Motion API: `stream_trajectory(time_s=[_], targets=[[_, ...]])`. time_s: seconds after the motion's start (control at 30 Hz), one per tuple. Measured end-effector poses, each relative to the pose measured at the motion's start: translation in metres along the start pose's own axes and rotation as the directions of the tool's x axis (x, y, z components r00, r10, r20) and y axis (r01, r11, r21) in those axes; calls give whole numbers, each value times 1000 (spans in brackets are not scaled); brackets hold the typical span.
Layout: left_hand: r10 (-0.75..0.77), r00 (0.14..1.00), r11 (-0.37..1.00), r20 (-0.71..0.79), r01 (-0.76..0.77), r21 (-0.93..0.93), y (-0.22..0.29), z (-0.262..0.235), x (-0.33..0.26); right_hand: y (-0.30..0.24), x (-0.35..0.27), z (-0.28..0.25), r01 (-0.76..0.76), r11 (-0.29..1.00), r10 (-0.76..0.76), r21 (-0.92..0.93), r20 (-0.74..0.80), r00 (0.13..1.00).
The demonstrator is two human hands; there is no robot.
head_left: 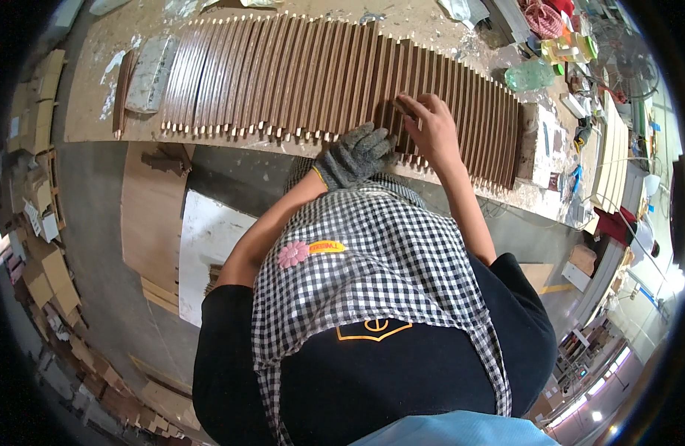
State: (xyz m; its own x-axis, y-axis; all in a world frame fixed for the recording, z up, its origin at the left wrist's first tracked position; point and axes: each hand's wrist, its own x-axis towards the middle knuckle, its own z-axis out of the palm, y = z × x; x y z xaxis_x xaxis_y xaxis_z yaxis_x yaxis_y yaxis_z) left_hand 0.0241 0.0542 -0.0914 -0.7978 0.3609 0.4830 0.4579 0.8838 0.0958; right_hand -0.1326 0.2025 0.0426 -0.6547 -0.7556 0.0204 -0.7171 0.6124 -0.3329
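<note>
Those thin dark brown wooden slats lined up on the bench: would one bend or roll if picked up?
A thin dark brown wooden slat probably stays stiff and feels light, being narrow. Its flat faces suggest sliding, not rolling. The pale pegs at its ends look snappable.

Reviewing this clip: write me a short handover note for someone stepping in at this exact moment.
Left hand: in a grey work glove, resting on the near ends of the slats at the bench edge; whether it grips anything cannot be told.
Right hand: bare, fingers bent, pressing on the top of one slat beside the glove.
Things: a long row of dark brown wooden slats lies side by side across the workbench, pale pegs sticking out at both ends. A grey block sits at the row's left end.
Done: the row is laid out along the bench.
Left: unclear from this view; the hands are at the slats right of centre.
</note>
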Motion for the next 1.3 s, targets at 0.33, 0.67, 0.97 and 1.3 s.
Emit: stream_trajectory(time_s=[0.33,0.67,0.97,1.3], targets=[[47,999,991,-10,-48,-125,-4,1,10,73,139,45,-20,971,-20,-239,-167,986],[-235,963,972,-134,230,-51,-3,-4,-3,16,8,52,148,981,-156,-128,-56,986],[-197,968,979,-154,202,12,-5,-6,5,3,-65,-3,-160,866,152,474,54,987],[39,996,999,77,-41,23,-8,-5,21,64,63,24,118,988,-111,103,-64,992]])
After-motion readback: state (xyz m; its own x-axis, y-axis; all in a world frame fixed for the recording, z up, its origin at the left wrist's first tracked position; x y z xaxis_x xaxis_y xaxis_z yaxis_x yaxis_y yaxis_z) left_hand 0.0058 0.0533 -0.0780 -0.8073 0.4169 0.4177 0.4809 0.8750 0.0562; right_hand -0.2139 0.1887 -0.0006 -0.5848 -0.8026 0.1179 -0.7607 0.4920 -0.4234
